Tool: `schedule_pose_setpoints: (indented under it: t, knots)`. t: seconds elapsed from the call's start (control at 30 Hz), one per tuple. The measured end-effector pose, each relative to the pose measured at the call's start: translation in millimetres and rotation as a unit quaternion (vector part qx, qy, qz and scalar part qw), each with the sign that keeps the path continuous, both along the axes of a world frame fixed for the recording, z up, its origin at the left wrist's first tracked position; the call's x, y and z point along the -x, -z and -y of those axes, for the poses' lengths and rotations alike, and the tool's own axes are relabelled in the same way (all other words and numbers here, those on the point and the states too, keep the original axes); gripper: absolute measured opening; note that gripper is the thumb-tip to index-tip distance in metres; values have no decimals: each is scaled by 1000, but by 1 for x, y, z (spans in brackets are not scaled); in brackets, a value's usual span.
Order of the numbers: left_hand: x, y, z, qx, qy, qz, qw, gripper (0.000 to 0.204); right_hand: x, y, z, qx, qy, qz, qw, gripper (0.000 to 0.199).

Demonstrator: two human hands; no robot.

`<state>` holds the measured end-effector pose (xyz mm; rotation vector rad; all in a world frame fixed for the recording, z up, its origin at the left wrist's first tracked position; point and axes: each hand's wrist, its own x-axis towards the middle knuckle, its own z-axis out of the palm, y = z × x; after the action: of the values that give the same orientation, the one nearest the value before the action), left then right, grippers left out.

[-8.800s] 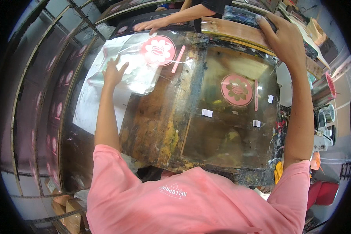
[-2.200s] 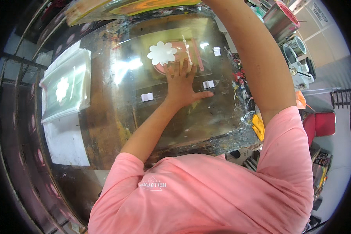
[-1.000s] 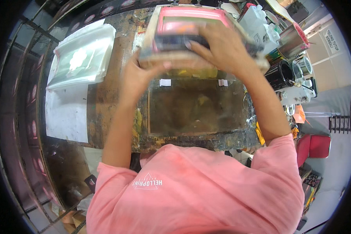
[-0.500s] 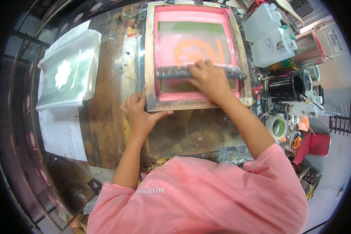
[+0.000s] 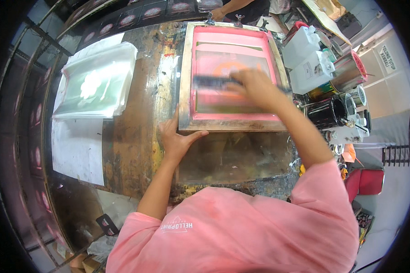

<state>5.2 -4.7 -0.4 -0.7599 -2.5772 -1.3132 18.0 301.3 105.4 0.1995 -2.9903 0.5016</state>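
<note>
A wooden screen-printing frame [image 5: 185, 98] lies on the worktable, its mesh edged in pink ink and showing an orange round motif [image 5: 228, 68]. My right hand [image 5: 257, 88] grips a dark squeegee [image 5: 214, 81] laid crosswise over the mesh; both are smeared by motion. At the frame's near left corner rests my left hand [image 5: 175, 139], fingers stretched along the left side and thumb along the near edge. To the left sits a stack of clear plastic bags [image 5: 93, 86] with a white flower print, on white paper [image 5: 77, 150].
Clamps [image 5: 238, 20] hold the frame's far edge. White jugs [image 5: 312, 70], a black ink can [image 5: 325, 111] and other tins crowd the right side. Another person's hand [image 5: 219, 13] shows beyond the table. A metal rack [image 5: 36, 34] stands at left, a red chair [image 5: 370, 182] at right.
My right hand has pushed the squeegee away from me, from the near part of the mesh toward its middle. My left hand stays at the corner. The whole view has shifted, revealing another person's hand.
</note>
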Motion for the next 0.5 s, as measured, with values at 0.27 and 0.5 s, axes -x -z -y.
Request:
schedule_pose_setpoints:
  t: [0.27,0.5]
  knots:
    - [14,-88,-44,-329,17,187,925,112,-56,-86,57,-171,93,-296,935,30]
    - [-6,-54,-45,321,-19,-108,941,116,14,-163,23,-147,117,-343,921,43]
